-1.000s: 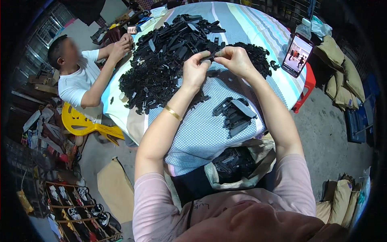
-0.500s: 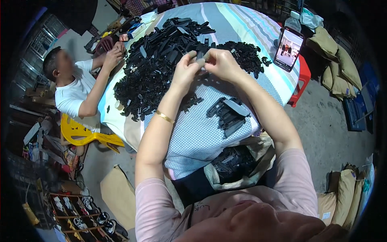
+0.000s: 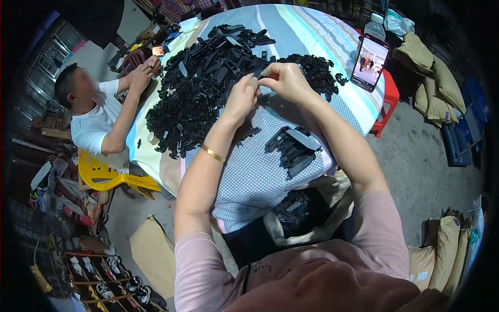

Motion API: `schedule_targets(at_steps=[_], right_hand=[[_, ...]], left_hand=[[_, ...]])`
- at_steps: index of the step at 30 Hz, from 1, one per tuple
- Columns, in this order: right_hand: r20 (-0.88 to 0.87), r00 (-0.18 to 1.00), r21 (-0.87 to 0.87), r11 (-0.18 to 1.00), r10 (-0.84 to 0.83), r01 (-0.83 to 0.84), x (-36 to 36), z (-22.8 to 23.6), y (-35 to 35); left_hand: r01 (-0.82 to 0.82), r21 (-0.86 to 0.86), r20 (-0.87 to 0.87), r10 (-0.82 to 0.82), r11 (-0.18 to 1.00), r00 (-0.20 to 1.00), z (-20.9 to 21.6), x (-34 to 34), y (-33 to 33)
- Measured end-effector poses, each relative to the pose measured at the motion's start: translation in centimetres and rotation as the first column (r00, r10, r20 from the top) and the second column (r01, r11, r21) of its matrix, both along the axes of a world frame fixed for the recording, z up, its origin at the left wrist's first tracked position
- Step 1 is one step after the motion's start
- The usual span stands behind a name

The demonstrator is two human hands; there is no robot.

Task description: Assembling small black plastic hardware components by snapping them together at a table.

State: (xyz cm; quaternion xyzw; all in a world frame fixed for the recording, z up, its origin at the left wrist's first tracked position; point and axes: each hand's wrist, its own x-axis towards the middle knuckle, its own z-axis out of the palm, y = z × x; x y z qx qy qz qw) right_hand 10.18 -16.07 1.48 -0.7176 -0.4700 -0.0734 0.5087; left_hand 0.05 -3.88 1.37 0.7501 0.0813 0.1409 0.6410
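Note:
Both my hands meet over the near side of a heap of black plastic parts on the cloth-covered table. My left hand is closed, its thumb and fingers pinched together at the fingertips of my right hand. That one is also curled in a pinch. What lies between the fingers is too small and dark to name. A smaller pile of little black pieces sits just beyond my right hand. Nearer me, several longer black plastic pieces lie grouped on the dotted cloth.
A phone stands propped against a clear bottle at the table's right. Below the near edge, an open sack holds more black parts. On the left, a person works with both hands at the table edge. A red stool stands right.
My hands have shifted slightly; the left has turned and dropped a little, its fingers now closer together. The person at the left has moved their hands slightly.

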Motion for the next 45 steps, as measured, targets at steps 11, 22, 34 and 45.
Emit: schedule_targets(at_steps=[11, 22, 34, 45], right_hand=[[-0.206, 0.975, 0.010, 0.996, 0.087, -0.087, 1.4, -0.4, 0.2], [-0.507, 0.852, 0.079, 0.991, 0.132, -0.106, 3.4, -0.3, -0.2], [0.200, 0.934, -0.495, 0.853, 0.297, -0.165, 2.1, -3.4, 1.1], [-0.050, 0.993, -0.202, 0.973, 0.106, -0.114, 1.0, -2.8, 1.4]], left_hand=[[-0.039, -0.190, -0.092, 0.022, 0.981, 0.996, 0.8, -0.1, -0.5], [0.132, -0.162, -0.052, -0.142, 0.978, 0.989, 2.6, -1.5, -0.4], [0.580, 0.613, -0.053, -0.704, 0.537, 0.708, 2.7, -2.8, -3.2], [-0.220, 0.963, 0.112, 0.508, 0.157, 0.854, -1.5, 0.2, 4.5]])
